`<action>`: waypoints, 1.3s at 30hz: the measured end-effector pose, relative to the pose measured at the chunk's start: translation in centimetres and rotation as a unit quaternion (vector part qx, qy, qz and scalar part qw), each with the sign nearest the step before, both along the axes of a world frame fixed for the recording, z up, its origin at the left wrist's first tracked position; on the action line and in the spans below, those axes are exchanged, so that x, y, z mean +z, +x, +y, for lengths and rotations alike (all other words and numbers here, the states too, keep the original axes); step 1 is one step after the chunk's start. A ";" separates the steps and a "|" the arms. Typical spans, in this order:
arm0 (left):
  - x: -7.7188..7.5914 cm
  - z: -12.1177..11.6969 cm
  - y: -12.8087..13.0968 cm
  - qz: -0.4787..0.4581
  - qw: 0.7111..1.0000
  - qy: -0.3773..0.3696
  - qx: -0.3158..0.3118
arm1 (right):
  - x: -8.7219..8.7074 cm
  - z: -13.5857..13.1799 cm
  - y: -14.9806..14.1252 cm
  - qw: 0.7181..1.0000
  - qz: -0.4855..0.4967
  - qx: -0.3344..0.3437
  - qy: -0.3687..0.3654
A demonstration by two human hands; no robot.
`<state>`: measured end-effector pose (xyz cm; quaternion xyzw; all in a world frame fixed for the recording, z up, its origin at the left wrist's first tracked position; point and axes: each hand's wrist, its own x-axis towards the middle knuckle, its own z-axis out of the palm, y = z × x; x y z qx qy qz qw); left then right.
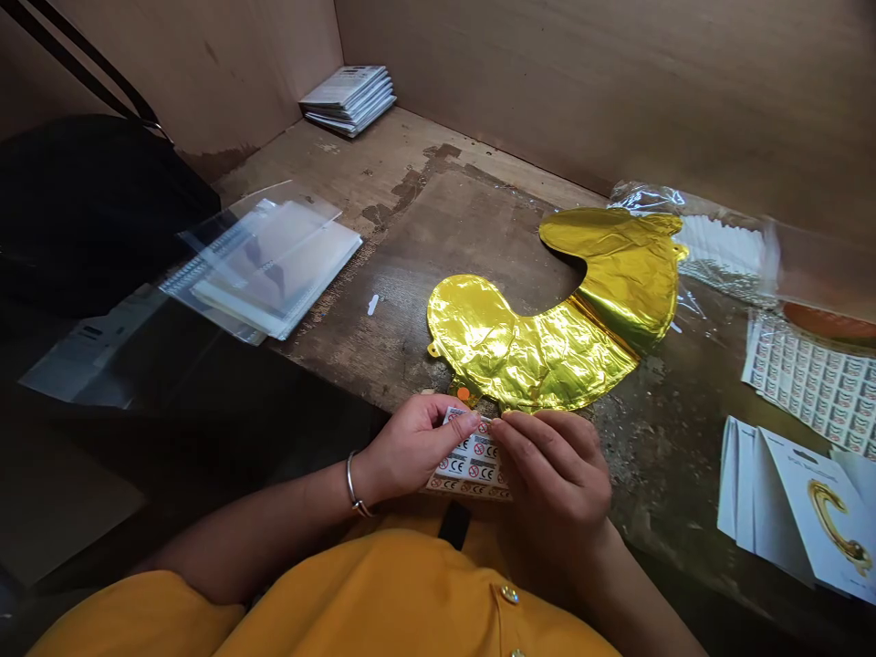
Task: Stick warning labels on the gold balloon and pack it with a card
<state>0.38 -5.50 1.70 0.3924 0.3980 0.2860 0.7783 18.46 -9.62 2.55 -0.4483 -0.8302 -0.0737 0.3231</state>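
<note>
While the left hand pinches a white rectangular sheet of CE labels, the right hand bunches at its upper corner, exact grip hidden. Just beyond, a shiny gold curved foil balloon lies on the worn brown wooden tabletop; keeping the sheet flat should avoid creases.

The sticker sheet carries repeated units in rows, each bearing the letters "CE" and, alongside, a red circular prohibition sign; the accompanying fine print is too small to read. The label sheet at the right carries rows of small printed units, likewise illegible. The white card in front of it shows a gold, C-shaped figure below a line of print too blurred to read with certainty.
</note>
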 end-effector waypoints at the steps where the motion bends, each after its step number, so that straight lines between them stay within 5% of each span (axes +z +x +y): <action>1: -0.1 0.0 0.0 -0.002 1.000 -0.002 0.000 | -0.2 0.0 0.2 1.000 -0.004 0.009 0.005; 8: -0.4 0.0 0.0 -0.044 0.998 -0.050 0.002 | -0.2 0.1 -0.1 0.999 0.010 0.023 -0.021; 18: -0.1 0.2 0.2 0.000 1.000 0.006 0.003 | 1.4 1.0 -1.0 0.988 0.059 -0.033 -0.140; 25: -0.3 0.1 0.1 -0.011 1.000 0.019 0.009 | 0.8 0.2 -0.9 0.997 0.020 -0.041 -0.056; 31: -0.1 0.2 0.1 -0.020 1.000 -0.004 0.009 | 0.5 0.4 -0.9 0.997 0.049 -0.035 -0.057; 39: -0.7 0.2 -0.8 0.022 0.998 0.051 -0.042 | 2.5 0.6 -0.8 0.956 0.181 -0.011 -0.231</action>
